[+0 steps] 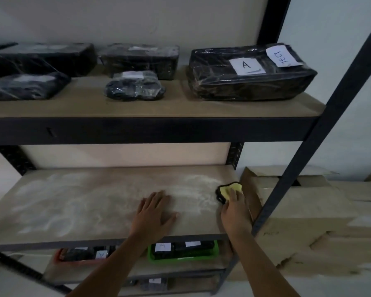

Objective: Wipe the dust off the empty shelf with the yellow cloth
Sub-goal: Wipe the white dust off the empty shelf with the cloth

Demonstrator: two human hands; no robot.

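The empty shelf (84, 202) is a tan board with pale dust streaks across its middle and left. A yellow cloth (228, 189) with a black edge lies at the board's far right end. My right hand (234, 207) presses down on it with straight fingers, covering its near part. Flat on the board a little left of the cloth rests my left hand (155, 213), fingers spread, holding nothing.
The shelf above (137, 106) carries several black plastic-wrapped packs, one labelled A (247, 71). Black uprights (321, 125) frame the rack at right. Cardboard boxes (319, 221) stand just right of the rack. Below, a green tray (182, 251) and a red tray (81, 256) hold items.
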